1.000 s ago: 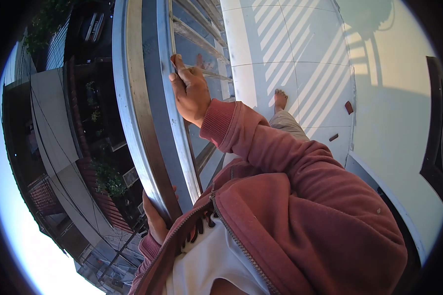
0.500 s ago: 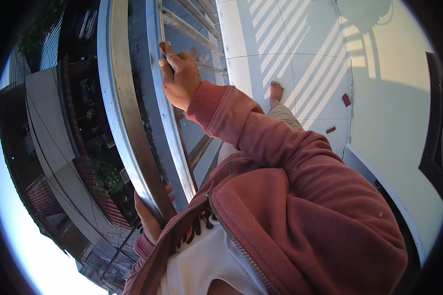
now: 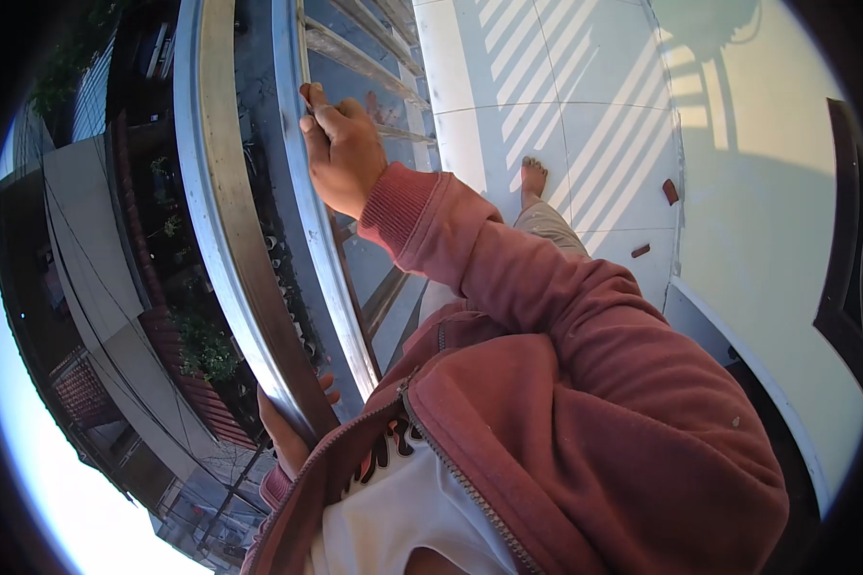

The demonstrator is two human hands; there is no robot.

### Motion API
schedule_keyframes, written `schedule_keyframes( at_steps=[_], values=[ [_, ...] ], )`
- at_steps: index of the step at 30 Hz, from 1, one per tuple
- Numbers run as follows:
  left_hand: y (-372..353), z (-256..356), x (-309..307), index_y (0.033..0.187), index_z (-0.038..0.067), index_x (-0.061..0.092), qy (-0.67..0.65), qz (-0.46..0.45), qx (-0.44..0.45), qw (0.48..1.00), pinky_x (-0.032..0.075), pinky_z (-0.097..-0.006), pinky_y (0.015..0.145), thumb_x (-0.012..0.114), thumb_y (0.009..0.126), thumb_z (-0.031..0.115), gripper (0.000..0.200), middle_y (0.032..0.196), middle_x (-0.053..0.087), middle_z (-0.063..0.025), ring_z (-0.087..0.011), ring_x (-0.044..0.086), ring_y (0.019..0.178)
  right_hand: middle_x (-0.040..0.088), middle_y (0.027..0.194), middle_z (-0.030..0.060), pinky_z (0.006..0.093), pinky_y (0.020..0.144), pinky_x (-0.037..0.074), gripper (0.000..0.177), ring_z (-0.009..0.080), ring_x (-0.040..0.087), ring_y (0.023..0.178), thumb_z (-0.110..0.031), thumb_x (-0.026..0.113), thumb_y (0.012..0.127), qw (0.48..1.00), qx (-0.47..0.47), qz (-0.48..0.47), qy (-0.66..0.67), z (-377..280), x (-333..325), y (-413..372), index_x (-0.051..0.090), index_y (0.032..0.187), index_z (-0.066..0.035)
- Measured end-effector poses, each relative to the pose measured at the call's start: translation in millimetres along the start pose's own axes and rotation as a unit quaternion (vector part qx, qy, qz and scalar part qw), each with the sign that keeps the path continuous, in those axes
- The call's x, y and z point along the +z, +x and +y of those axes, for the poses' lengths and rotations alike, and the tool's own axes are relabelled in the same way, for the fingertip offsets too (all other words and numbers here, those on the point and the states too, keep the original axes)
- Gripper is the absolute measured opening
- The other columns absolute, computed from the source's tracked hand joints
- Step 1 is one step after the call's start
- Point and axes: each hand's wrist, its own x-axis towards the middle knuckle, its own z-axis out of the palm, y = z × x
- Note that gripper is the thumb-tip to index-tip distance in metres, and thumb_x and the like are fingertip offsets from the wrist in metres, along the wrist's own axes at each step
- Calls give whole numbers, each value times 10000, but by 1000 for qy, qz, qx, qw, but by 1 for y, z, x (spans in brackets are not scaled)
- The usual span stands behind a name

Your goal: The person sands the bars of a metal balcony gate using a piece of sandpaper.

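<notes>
My right hand (image 3: 343,153), in a red sleeve, presses against the inner metal rail (image 3: 324,240) of a balcony railing. Its fingers are closed round a small reddish-brown piece that looks like folded sandpaper (image 3: 305,93); only an edge of it shows at the fingertips. Low in the view, my left hand (image 3: 280,431) is wrapped round the wide top rail (image 3: 222,211), partly hidden by the rail and my jacket. Fingertips show on the rail's far side.
Slanted bars (image 3: 364,57) cross below the rail. My bare foot (image 3: 534,177) stands on the tiled floor (image 3: 604,115), where two small reddish-brown pieces lie near the wall (image 3: 758,220). Beyond the railing is a drop towards houses, plants (image 3: 206,345) and cables.
The view has shifted slightly, so the railing and floor appear a little farther left. Both hands stay at about the same places on the rails.
</notes>
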Motion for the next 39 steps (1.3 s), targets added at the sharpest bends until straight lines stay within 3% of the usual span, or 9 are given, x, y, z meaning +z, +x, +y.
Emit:
schedule_keyframes(
  at_steps=[3, 5, 10, 13, 21, 28, 30, 37, 39],
  values=[
    [3, 8, -9, 1257, 111, 434, -5, -15, -15, 1000, 547, -312, 592, 302, 876, 588, 624, 1182, 526, -137, -219, 628, 804, 519, 827, 162, 331, 739, 454, 335, 250, 553, 755, -57, 491, 884, 998, 43, -33, -30, -2, -2, -6, 493, 1200, 52],
    [7, 11, -6, 1257, 114, 434, -32, -29, -33, 999, 549, -318, 585, 297, 886, 568, 602, 1187, 521, -130, -211, 626, 823, 497, 869, 165, 335, 585, 442, 368, 252, 524, 633, -98, 482, 895, 997, -76, 5, 7, 12, 1, -19, 443, 1233, 41],
    [9, 3, -16, 1260, 92, 434, 20, -23, -28, 999, 523, -355, 701, 261, 851, 627, 695, 1106, 556, -89, -263, 608, 873, 506, 880, 165, 365, 649, 473, 376, 284, 578, 721, -100, 495, 885, 997, 39, -54, -49, 4, -3, 1, 451, 1243, 7],
    [14, 8, -14, 1261, 91, 433, -46, -61, -59, 995, 524, -356, 698, 264, 856, 617, 685, 1099, 559, -90, -265, 606, 877, 508, 792, 148, 321, 611, 420, 349, 229, 495, 654, -87, 494, 890, 999, -50, 3, 12, -1, -4, -10, 482, 1208, 55],
    [7, 12, -2, 1226, 104, 460, -11, 16, -51, 999, 503, -358, 665, 257, 840, 654, 702, 1034, 603, -129, -242, 601, 805, 504, 770, 149, 331, 610, 423, 339, 239, 497, 635, -105, 503, 886, 1000, 3, -17, -26, -4, -7, -3, 503, 1189, 45],
    [8, 15, -13, 1192, 112, 476, 69, -72, -71, 992, 494, -351, 700, 240, 829, 690, 723, 989, 621, -156, -222, 587, 850, 501, 826, 154, 339, 608, 435, 377, 255, 522, 654, -104, 501, 886, 999, -20, -32, -28, 4, -6, -3, 459, 1234, 33],
    [-4, 20, -1, 1209, 117, 465, 58, 38, -98, 993, 501, -357, 692, 246, 824, 689, 723, 975, 622, -162, -234, 594, 826, 503, 821, 158, 336, 625, 448, 380, 257, 542, 682, -88, 511, 879, 997, 12, -49, -57, 0, -8, 11, 457, 1236, 30],
    [1, 15, -14, 1216, 121, 461, 90, -36, -65, 993, 507, -366, 684, 256, 822, 683, 716, 986, 620, -169, -244, 600, 794, 489, 790, 140, 341, 562, 430, 365, 242, 505, 611, -75, 511, 877, 998, -20, -48, -34, 0, -9, -3, 464, 1223, 30],
    [-5, 19, -3, 1214, 118, 464, 32, 40, -100, 994, 510, -366, 667, 264, 823, 677, 711, 992, 618, -171, -250, 603, 769, 495, 803, 142, 340, 560, 441, 358, 242, 530, 626, -78, 512, 877, 995, -25, -54, -74, -1, -10, 5, 470, 1216, 27]
  ],
)
